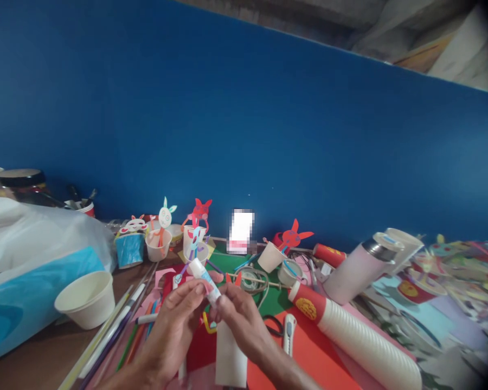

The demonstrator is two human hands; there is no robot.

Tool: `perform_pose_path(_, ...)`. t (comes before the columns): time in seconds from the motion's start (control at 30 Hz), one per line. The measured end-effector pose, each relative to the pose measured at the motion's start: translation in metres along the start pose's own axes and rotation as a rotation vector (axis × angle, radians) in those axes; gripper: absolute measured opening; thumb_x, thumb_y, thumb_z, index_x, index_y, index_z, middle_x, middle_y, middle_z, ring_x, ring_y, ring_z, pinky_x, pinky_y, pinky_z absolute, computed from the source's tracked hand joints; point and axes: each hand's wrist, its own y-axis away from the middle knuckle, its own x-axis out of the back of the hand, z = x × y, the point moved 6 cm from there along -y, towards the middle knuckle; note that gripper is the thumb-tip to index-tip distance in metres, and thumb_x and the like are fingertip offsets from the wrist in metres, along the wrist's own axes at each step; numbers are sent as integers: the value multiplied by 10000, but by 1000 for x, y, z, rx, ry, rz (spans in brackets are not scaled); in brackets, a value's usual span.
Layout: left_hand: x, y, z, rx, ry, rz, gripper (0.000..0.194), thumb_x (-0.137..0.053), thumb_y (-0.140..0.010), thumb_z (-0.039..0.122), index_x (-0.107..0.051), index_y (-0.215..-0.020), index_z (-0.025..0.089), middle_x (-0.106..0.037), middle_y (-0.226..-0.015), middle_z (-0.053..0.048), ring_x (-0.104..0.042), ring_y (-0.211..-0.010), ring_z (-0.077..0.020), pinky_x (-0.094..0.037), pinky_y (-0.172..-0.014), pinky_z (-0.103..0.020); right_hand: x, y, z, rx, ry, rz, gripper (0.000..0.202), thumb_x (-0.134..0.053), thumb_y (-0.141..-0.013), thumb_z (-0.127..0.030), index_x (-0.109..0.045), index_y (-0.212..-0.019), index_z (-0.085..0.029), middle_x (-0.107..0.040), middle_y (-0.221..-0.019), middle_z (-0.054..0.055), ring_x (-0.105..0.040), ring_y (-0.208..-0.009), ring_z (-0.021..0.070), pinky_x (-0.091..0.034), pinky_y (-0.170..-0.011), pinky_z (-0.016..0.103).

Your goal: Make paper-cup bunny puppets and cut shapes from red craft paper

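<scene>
A white glue stick (204, 277) with a blue label is held aslant between my two hands above the middle of the work surface. My right hand (239, 319) is closed around its lower end. The fingertips of my left hand (181, 303) are pinched together against the tube, on what looks like a small pink piece of paper (209, 288). Below my hands stands a narrow white object (231, 357), partly hidden by my right hand. Red pointed paper ears (236, 279) show just behind my fingers. A white utility knife (288, 333) lies to the right of my right hand.
Paper-cup figures, one with a red head (296, 236), stand along the blue wall (244, 108). A stack of paper cups (361, 336) and a flask (355, 271) lie at right. At left are a paper cup (85, 300), markers (114, 330) and a plastic bag (36, 244).
</scene>
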Motion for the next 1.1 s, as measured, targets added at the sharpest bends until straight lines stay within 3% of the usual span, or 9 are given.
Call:
perform_pose_path(0.1, 1, 0, -1, 22, 6, 39, 52, -618, -719, 192, -651, -703, 156, -613, -673, -6, -546, -638, -110, -434, -613, -202, 4, 0, -4, 28, 62, 57, 320, -602, -720, -458, -541, -706, -144, -516, -614, -7, -458, -567, 108, -370, -550, 213)
perform_pose_path(0.23, -3, 0, -4, 38, 10, -34, 80, -599, -734, 219, -656, -732, 162, -604, -626, -5, -529, -544, -112, -432, -525, -221, -6, -1, -1, -79, -158, -64, 530, -310, -852, -530, -571, -605, -141, -473, -473, -4, -466, -467, 114, -390, -531, 240)
perform_pose_path(0.3, 0, -1, -5, 33, 8, -40, 82, -597, -735, 217, -659, -761, 171, -619, -647, -6, -530, -532, -112, -434, -515, -226, -7, -2, 1, -114, -198, -76, 614, -224, -861, -554, -580, -569, -147, -458, -436, -1, -475, -448, 122, -402, -524, 249)
perform_pose_path(0.4, 10, -4, -7, 33, 19, 47, 58, -636, -698, 203, -662, -749, 191, -648, -700, 0, -566, -621, -125, -454, -584, -223, -2, -3, 0, -42, -167, 2, 476, -412, -794, -566, -575, -625, -152, -508, -525, -1, -511, -528, 124, -415, -567, 243)
perform_pose_path(0.5, 12, -4, -8, 33, -36, 94, 99, -660, -674, 214, -670, -772, 205, -659, -737, 0, -590, -722, -150, -461, -664, -238, -3, -4, 2, -14, -242, 19, 343, -634, -680, -473, -565, -794, -158, -555, -674, 4, -536, -627, 131, -424, -608, 239)
perform_pose_path(0.63, 5, -1, -8, 8, -129, 51, 97, -641, -692, 243, -675, -780, 221, -665, -791, -5, -583, -841, -171, -437, -753, -242, -2, -5, 3, -15, -311, 115, 308, -659, -675, -406, -575, -828, -152, -578, -759, 29, -538, -687, 139, -425, -638, 242)
perform_pose_path(0.8, 1, 1, -5, -22, -281, 41, 72, -621, -710, 268, -668, -745, 227, -668, -823, -3, -573, -854, -168, -409, -805, -247, 16, -4, -4, -1, -229, 277, 264, -592, -735, -392, -590, -845, -153, -551, -658, 0, -491, -573, 113, -411, -558, 222)
perform_pose_path(0.97, 5, -3, -5, 40, -395, 87, 151, -606, -710, 321, -667, -753, 190, -662, -796, -40, -579, -777, -179, -435, -719, -276, 54, -1, -24, 127, -268, 488, 188, -517, -808, -352, -543, -886, -183, -539, -678, -7, -491, -568, 108, -398, -515, 208)
perform_pose_path(1.1, 12, -10, -9, 77, -462, 130, 173, -607, -705, 325, -641, -703, 155, -638, -646, -28, -561, -619, -148, -416, -608, -257, 68, 3, -48, 261, -232, 476, 154, -481, -832, -327, -530, -859, -183, -601, -796, 36, -536, -608, 127, -426, -531, 233)
